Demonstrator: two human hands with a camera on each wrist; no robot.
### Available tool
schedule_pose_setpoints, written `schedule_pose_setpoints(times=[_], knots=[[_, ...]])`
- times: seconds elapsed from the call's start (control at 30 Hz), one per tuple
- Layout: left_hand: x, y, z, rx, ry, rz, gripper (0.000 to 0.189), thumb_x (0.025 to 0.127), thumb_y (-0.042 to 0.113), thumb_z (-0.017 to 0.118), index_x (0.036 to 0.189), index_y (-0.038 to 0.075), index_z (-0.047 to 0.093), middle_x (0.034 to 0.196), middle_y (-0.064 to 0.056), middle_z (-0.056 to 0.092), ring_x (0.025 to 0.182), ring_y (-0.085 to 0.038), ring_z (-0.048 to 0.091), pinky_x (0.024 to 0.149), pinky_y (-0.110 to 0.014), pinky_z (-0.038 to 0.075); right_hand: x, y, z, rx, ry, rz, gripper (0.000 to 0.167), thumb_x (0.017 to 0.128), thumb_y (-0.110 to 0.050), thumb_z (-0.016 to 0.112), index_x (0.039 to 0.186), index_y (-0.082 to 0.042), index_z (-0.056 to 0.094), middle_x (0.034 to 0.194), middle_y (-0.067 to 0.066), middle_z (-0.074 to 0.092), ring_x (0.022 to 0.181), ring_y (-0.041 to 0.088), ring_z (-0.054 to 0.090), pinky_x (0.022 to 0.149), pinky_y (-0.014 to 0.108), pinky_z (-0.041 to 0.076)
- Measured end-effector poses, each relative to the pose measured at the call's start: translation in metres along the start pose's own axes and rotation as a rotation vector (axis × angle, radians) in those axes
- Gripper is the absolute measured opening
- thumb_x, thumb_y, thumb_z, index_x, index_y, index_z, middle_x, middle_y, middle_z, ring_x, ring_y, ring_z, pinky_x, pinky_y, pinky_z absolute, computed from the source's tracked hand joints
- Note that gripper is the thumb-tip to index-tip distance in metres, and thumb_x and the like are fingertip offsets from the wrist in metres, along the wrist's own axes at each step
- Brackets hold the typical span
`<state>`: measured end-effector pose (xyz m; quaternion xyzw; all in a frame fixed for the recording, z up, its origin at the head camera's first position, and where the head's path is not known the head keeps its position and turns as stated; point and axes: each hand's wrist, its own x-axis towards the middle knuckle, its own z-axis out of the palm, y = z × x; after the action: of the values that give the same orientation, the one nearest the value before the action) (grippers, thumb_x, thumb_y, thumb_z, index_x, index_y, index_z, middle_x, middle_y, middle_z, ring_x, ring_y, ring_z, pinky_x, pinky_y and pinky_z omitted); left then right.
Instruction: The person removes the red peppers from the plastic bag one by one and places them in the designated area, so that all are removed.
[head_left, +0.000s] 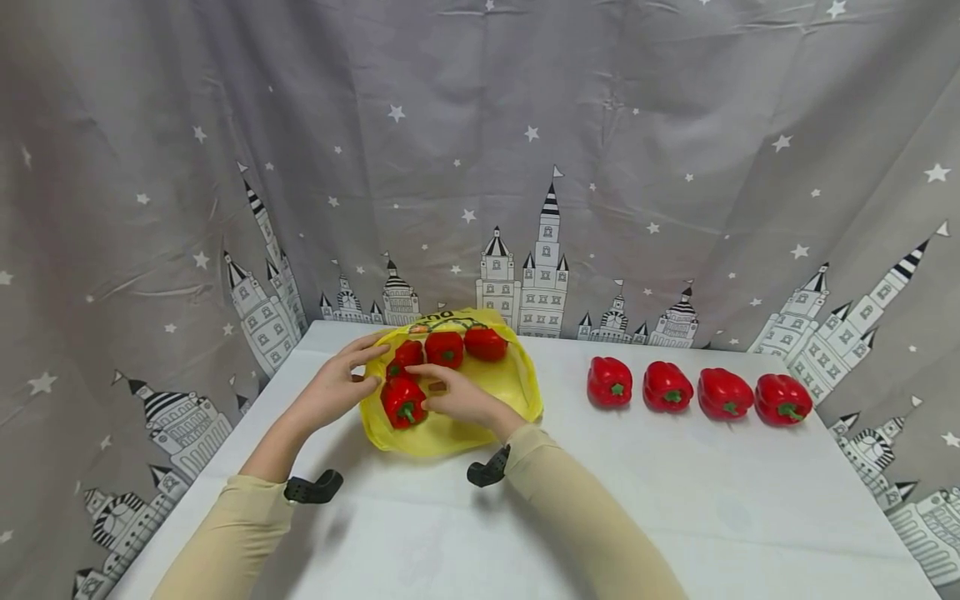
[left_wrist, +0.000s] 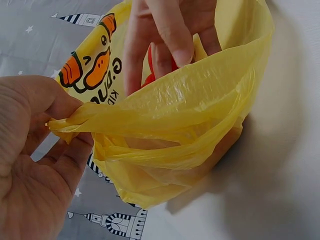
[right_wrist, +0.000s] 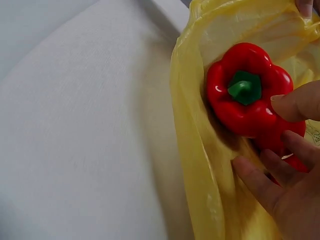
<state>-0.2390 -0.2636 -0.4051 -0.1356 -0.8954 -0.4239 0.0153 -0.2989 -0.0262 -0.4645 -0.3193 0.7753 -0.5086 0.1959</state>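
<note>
Yellow bag [left_wrist: 175, 90] reads "G.DU…" & "KID", L hand [left_wrist: 32, 185] pinching it.

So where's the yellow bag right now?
In the head view, the yellow bag sits left of centre on the white table, held by the left hand, with four red peppers lined up to its right.

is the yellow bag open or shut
Open: in the head view the yellow bag's mouth is spread wide, and four red peppers show inside it.
</note>
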Motion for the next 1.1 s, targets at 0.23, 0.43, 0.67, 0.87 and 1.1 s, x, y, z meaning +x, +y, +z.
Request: schedule_pose_setpoints(times=[0.23,0.43,0.67,0.87,1.1], knots=[[-0.001,0.000,0.001,-0.005,0.003,-0.004,0.052,0.099,0.007,0.059,0.150,0.001,0.050,0.165,-0.008,0.029,0.145,-0.038,0.036,0.108,-0.062,0.041,0.008,-0.001,0.008,0.018,-0.017,0.020,0.060,0.097,-0.006,0.062,0.152,-0.026,0.051,0.150,0.000,0.051,0.129,0.029,0.054,0.091,0.031,0.054],[-0.003,0.002,0.000,-0.016,-0.001,0.008,0.052,0.099,0.006,0.059,0.149,0.000,0.051,0.165,-0.011,0.029,0.141,-0.041,0.039,0.107,-0.063,0.040,0.012,-0.005,0.015,-0.022,-0.033,0.048,0.063,0.096,-0.005,0.063,0.152,-0.030,0.051,0.151,-0.003,0.049,0.119,0.019,0.055,0.088,0.028,0.053],[-0.004,0.002,-0.001,-0.027,-0.003,0.010,0.052,0.098,0.005,0.060,0.150,0.000,0.050,0.165,-0.011,0.029,0.141,-0.041,0.039,0.107,-0.063,0.041,0.012,-0.004,0.020,0.022,-0.023,0.056,0.061,0.098,0.000,0.057,0.152,-0.028,0.051,0.150,0.000,0.049,0.113,0.017,0.057,0.082,0.029,0.057],[-0.003,0.002,-0.001,-0.007,-0.002,0.002,0.052,0.099,0.006,0.060,0.150,0.001,0.050,0.165,-0.010,0.029,0.141,-0.041,0.040,0.107,-0.062,0.042,0.010,-0.001,0.020,0.036,0.012,0.063,0.059,0.099,-0.001,0.058,0.150,-0.029,0.053,0.152,0.002,0.048,0.116,0.019,0.058,0.084,0.031,0.058],[-0.003,0.000,0.000,0.009,-0.002,0.008,0.052,0.099,0.007,0.060,0.150,0.000,0.050,0.165,-0.011,0.029,0.142,-0.041,0.039,0.107,-0.063,0.041,0.006,0.005,0.016,0.061,0.023,0.053,0.057,0.099,-0.002,0.059,0.150,-0.026,0.054,0.149,0.005,0.050,0.113,0.018,0.061,0.083,0.030,0.058]])
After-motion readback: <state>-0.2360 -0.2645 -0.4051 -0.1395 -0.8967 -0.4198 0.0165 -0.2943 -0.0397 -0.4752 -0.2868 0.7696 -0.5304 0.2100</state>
